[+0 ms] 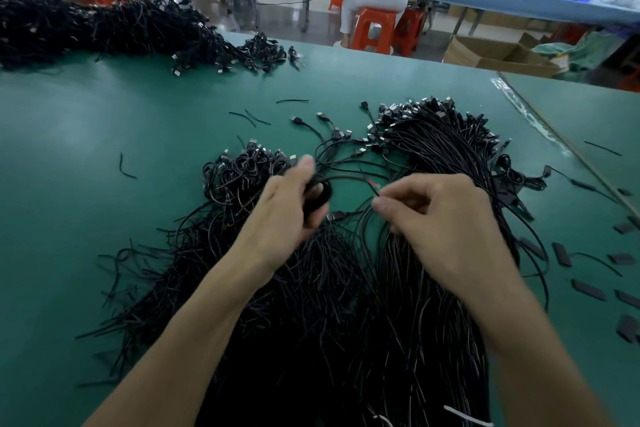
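Note:
My left hand [287,215] grips a small coil of black cable [320,191] above the green table [104,135]. A strand runs from that coil to my right hand [446,229], which pinches its thin free end [375,196] between thumb and fingertips. Under both hands lies a big heap of black USB cables [346,305]. A bundle of straight cables with plugs [436,135] fans out to the right. A tangle of looped cables [242,173] sits to the left of my left hand.
A long pile of black cables [104,28] covers the table's far left. Short black sleeves [561,253] and cut wire bits lie at the right edge. Beyond the table a person sits on an orange stool [372,29], next to cardboard boxes [491,52].

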Demonstrator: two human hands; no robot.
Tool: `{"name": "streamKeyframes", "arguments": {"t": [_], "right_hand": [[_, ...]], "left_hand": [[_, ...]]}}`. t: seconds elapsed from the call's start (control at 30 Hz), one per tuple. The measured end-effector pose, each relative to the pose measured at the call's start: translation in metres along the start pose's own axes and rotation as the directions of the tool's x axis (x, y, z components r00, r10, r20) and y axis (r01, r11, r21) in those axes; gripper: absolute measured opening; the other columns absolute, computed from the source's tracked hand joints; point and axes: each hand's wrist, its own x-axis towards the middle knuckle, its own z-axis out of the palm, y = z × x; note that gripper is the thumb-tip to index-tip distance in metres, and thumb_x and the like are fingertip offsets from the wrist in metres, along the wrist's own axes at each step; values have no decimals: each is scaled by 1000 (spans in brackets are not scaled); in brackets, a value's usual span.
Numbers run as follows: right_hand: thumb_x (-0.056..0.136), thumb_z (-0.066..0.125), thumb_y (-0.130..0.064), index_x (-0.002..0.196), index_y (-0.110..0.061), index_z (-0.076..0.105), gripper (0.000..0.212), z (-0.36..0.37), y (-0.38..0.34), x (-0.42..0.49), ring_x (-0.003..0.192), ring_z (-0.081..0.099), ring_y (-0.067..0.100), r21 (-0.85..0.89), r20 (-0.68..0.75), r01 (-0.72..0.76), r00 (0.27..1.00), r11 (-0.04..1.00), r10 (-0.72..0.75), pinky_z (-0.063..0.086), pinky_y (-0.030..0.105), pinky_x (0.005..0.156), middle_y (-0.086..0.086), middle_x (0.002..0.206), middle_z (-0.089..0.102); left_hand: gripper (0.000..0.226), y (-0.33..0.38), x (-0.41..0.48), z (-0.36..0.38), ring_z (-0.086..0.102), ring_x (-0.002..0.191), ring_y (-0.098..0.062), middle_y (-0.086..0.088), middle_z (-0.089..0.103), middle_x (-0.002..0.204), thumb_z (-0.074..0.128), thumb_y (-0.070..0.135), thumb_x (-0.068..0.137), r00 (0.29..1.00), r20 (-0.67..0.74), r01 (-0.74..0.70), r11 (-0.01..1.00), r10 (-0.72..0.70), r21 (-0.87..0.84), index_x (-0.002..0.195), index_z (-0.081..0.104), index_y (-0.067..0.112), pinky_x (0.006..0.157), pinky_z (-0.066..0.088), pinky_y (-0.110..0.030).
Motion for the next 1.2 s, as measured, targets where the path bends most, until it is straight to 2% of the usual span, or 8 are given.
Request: {"name": "streamKeyframes", "arguments": {"t": [0.23,0.4,0.57,0.73,0.83,1.0,1.1,1.2], "right_hand": [[85,75,-10,89,-26,77,17,16,-8,-2,76,67,5,221,-21,179,984,959,-179,51,16,68,-13,80,72],[83,76,-12,87,-26,77,14,15,-8,-5,68,59,10,153,119,150,978,977,-169,43,20,61,-6,75,67],[81,78,-13,78,-24,75,12,23,-9,-8,63,61,3,224,-13,107,994,969,-107,46,15,62,-10,75,71],[86,74,-12,85,-19,72,8,35,-11,-16,78,57,-4,36,-112,226,969,973,-221,41,7,70,-10,82,61],[92,67,-9,91,-10,70,3,35,-12,-18,90,57,0,-166,-59,430,894,887,-444,47,16,82,-3,90,57],[88,70,-7,87,-9,65,5,24,-14,-12,86,50,22,-435,132,653,728,620,-673,46,38,74,5,94,57],[91,65,-10,87,-11,66,4,19,-15,-8,94,54,22,-326,217,690,720,646,-659,48,39,79,3,104,60],[89,69,-10,87,-11,70,3,17,-14,-5,93,59,17,-126,230,572,811,810,-537,51,37,80,-3,100,60]], "left_hand": [[21,3,-5,11,37,51,-3,8,42,60,46,20,103,983,86,-148,979,161,-138,86,47,6,47,33,-12],[41,-1,-6,16,47,48,2,13,58,60,33,26,109,976,-23,-216,967,215,-139,93,66,8,43,33,-9],[56,3,-7,21,48,36,3,13,61,48,28,33,109,985,-94,-165,956,146,-244,87,71,4,37,32,-8],[60,0,-2,21,30,32,-5,7,45,40,33,44,106,988,-149,-85,960,46,-266,75,76,16,35,24,-14],[63,-1,1,19,27,34,-9,5,39,41,36,41,106,995,-99,0,968,-26,-251,54,62,17,37,21,-16],[61,-3,-4,5,20,33,-10,4,30,41,40,47,104,951,213,249,965,-226,-87,49,42,21,39,18,-13],[66,-5,-5,0,23,30,-9,2,31,40,38,38,104,908,281,325,946,-311,-3,42,50,20,38,19,-11],[67,-8,-5,0,21,29,-9,2,27,41,32,42,103,868,352,371,929,-351,11,46,59,18,36,19,-10]]}}
